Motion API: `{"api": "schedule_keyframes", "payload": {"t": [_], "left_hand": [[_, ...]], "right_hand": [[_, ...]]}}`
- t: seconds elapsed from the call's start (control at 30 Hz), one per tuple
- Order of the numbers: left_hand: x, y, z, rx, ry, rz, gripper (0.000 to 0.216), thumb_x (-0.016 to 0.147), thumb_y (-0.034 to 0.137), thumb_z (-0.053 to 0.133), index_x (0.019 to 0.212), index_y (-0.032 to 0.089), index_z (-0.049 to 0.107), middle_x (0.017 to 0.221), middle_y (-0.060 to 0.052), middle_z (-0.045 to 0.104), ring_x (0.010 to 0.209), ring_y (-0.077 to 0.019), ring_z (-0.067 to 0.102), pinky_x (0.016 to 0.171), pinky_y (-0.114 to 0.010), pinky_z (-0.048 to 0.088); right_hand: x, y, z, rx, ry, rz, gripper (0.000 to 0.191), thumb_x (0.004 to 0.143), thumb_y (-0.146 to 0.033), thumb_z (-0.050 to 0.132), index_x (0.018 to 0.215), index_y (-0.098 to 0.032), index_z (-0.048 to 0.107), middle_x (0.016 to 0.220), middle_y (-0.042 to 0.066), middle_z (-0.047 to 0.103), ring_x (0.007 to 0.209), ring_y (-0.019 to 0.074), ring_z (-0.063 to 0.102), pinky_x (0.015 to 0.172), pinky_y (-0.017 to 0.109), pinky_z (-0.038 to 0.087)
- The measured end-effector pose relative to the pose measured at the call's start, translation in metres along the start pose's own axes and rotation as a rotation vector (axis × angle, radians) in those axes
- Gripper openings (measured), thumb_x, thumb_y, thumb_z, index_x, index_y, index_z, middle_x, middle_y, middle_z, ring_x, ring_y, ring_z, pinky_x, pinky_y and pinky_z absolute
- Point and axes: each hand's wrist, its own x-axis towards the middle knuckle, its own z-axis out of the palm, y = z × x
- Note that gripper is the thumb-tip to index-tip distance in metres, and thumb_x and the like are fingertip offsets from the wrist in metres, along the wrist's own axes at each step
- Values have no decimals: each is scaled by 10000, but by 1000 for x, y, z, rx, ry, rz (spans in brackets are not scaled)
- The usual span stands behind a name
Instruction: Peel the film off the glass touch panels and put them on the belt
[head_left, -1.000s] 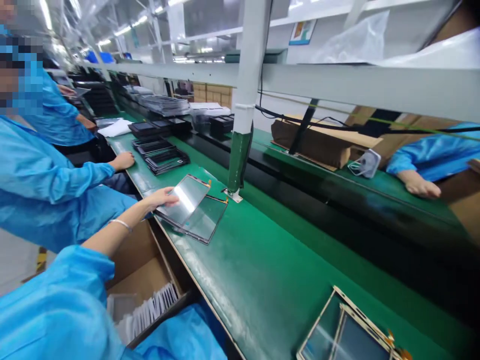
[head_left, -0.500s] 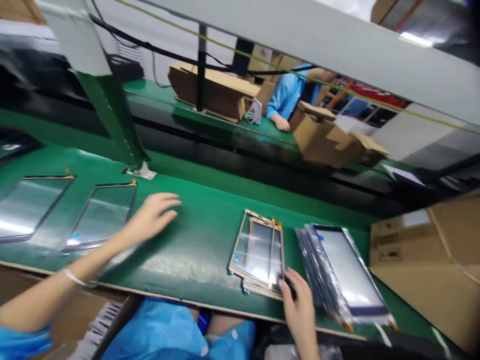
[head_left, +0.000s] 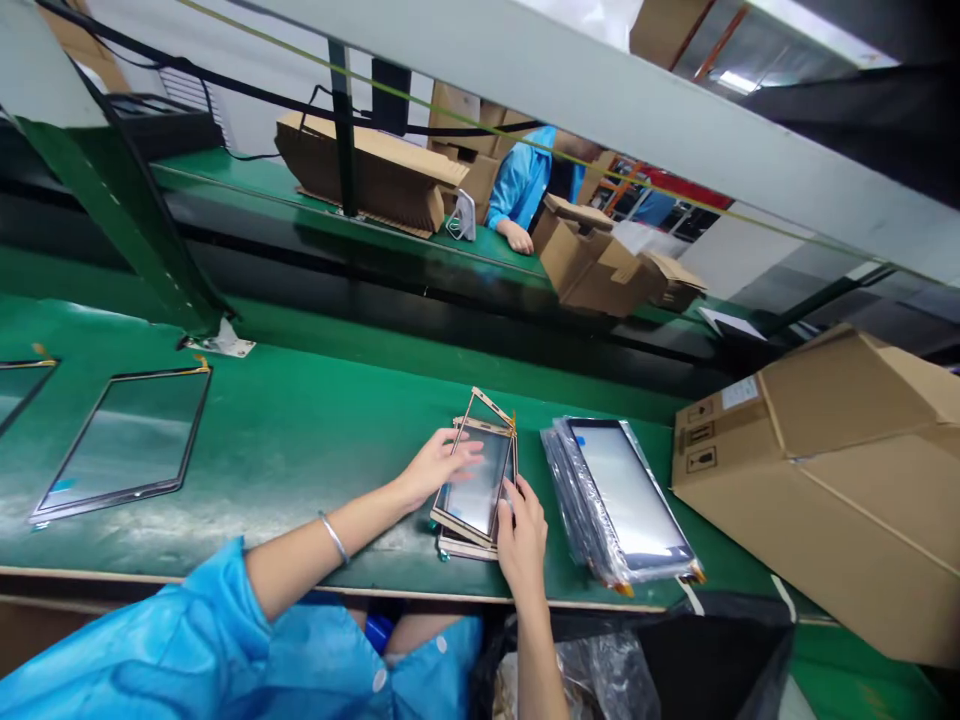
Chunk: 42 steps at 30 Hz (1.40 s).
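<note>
A small stack of gold-framed touch screen panels lies on the green bench in front of me. Its top panel sits askew, seemingly raised at the far end. My right hand is closed at the right edge of that panel, thumb and fingers on the frame. Over the left edge reaches my left hand, its fingers stretched out and apart; whether they lie above or behind the glass I cannot tell. To the right of my right hand is a pile of plastic-wrapped panels with dark frames.
A black-framed panel lies on the left of the bench, with part of another beyond it. A large cardboard box stands at right. Below the front edge hangs a black bag. Across the barrier, a person's blue sleeve shows.
My left hand has moved right, from beside the black-framed panel to the gold-framed stack. The top gold-framed panel has shifted and turned under my hands. The view has swung to the right.
</note>
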Motion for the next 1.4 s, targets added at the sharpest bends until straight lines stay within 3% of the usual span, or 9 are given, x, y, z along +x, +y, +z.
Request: {"api": "schedule_keyframes", "payload": {"t": [0.17, 0.27, 0.4, 0.53, 0.67, 0.87, 1.03, 1.2, 1.4], "left_hand": [[-28, 3, 7, -264, -127, -182, 466, 860, 298, 535, 1284, 147, 418, 1251, -199, 620, 1044, -260, 665, 787, -341, 553], [-61, -1, -10, -316, -171, -231, 511, 837, 377, 573, 1275, 146, 447, 1214, -191, 644, 1013, -264, 675, 725, -303, 545], [-108, -5, -35, -345, -272, -275, 557, 783, 505, 655, 1197, 157, 521, 1074, -166, 710, 893, -241, 698, 678, -286, 524], [-134, -10, -50, -333, -298, -283, 539, 757, 534, 686, 1143, 181, 557, 1032, -131, 726, 866, -226, 693, 676, -287, 515], [-142, -18, -57, -336, -282, -282, 525, 782, 535, 660, 1168, 200, 542, 1066, -127, 719, 930, -246, 687, 684, -300, 521], [-145, -12, -58, -304, -386, -290, 666, 813, 586, 589, 1333, 213, 406, 1246, -174, 635, 1034, -284, 661, 767, -362, 525], [-151, 7, -61, -88, -485, -256, 608, 866, 584, 502, 1319, 182, 457, 1183, -167, 671, 983, -261, 678, 759, -350, 533], [-155, 23, -65, 149, -561, -254, 512, 926, 513, 432, 1328, 202, 491, 1142, -117, 697, 946, -224, 676, 768, -322, 537], [-154, 27, -65, 283, -604, -232, 434, 950, 449, 412, 1314, 243, 526, 1114, -74, 710, 886, -203, 684, 754, -289, 536]], "right_hand": [[-11, -10, -11, 182, 129, 73, 482, 872, -556, 379, 935, -158, 644, 1171, 174, 598, 1216, 293, 447, 1024, 481, 329], [-25, -24, -19, 335, 97, 181, 490, 902, -566, 357, 941, -150, 613, 1023, 164, 652, 955, 245, 605, 819, 397, 477], [-23, -48, -27, 547, -82, 333, 612, 900, -646, 287, 913, -131, 617, 812, 139, 697, 592, 191, 631, 489, 290, 447], [-8, -74, -40, 765, -434, 404, 650, 821, -733, 381, 718, -134, 611, 599, 98, 666, 473, 171, 613, 395, 226, 343], [-14, -93, -44, 644, -427, 288, 524, 801, -673, 509, 674, -167, 552, 561, 37, 653, 459, 135, 604, 400, 198, 340], [-42, -86, -37, 461, -333, 174, 435, 931, -543, 375, 743, -187, 540, 548, 9, 622, 435, 135, 578, 443, 240, 447], [-28, -96, -54, 77, -351, -250, 236, 947, -325, 435, 956, -187, 626, 859, 68, 683, 803, 191, 641, 742, 305, 490], [-2, -132, -73, 45, -597, -513, 127, 944, -218, 459, 990, -187, 573, 847, 33, 604, 772, 147, 568, 700, 258, 462], [8, -143, -85, -94, -775, -611, 162, 967, -189, 413, 860, -188, 533, 820, 12, 565, 733, 131, 522, 664, 244, 424]]}}
